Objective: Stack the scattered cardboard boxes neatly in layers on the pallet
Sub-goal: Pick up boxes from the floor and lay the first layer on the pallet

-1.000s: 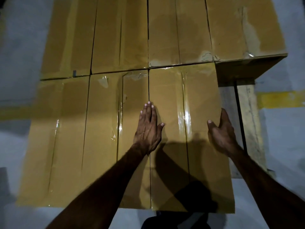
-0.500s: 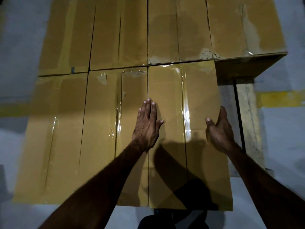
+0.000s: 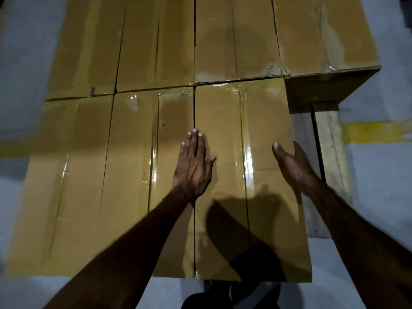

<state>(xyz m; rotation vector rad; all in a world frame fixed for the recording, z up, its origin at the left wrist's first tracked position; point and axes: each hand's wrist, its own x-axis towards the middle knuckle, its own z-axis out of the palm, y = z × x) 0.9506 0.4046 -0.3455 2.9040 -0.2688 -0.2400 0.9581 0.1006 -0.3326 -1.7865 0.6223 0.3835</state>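
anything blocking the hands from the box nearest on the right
Nothing visible. The left hand lies flat on top of the nearest right cardboard box, and the right hand is at its right edge, beside bare pallet boards.

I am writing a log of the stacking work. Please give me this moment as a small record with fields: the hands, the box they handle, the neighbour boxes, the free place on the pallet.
left hand: left hand lies flat, fingers straight, on top of the near right box, by its left seam
right hand: right hand presses the box's right side edge, thumb on top
neighbour boxes: near middle box touches it on the left; far boxes behind
free place: bare pallet boards to the right of the box
floor: yellow line
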